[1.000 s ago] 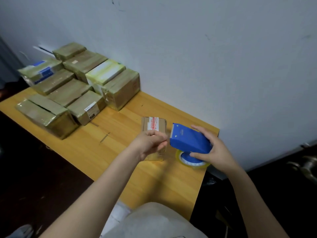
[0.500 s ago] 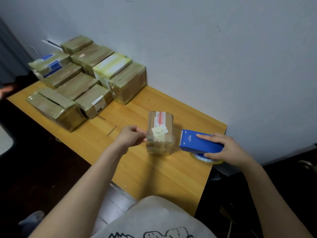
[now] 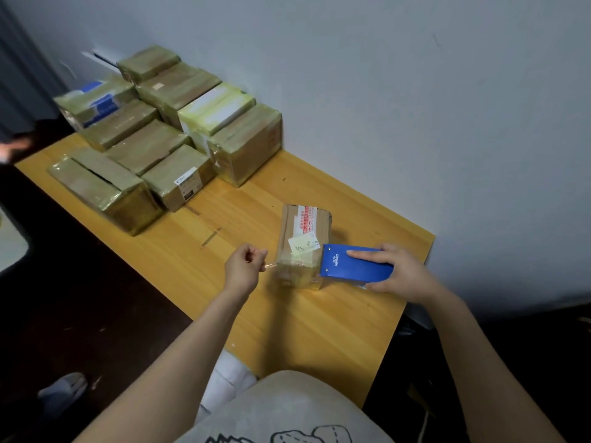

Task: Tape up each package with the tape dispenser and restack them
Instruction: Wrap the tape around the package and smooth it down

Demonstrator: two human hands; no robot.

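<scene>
A small brown package (image 3: 303,231) with a red-and-white strip and a pale label lies on the wooden table (image 3: 319,330). My right hand (image 3: 399,276) grips the blue tape dispenser (image 3: 355,265), its front edge against the package's near right corner. My left hand (image 3: 244,266) is to the left of the package, fingers pinched on the end of a clear tape strip (image 3: 271,266) that stretches toward the box. Clear tape covers the package's near end.
A stack of taped packages (image 3: 160,135) fills the table's far left, against the grey wall (image 3: 415,107). The floor on the left is dark, with a shoe (image 3: 64,388). My grey shirt (image 3: 278,410) is at the bottom.
My left hand came off the package and now pinches the tape end to its left. The dispenser was lowered flat and moved left until it touches the package's near right corner.
</scene>
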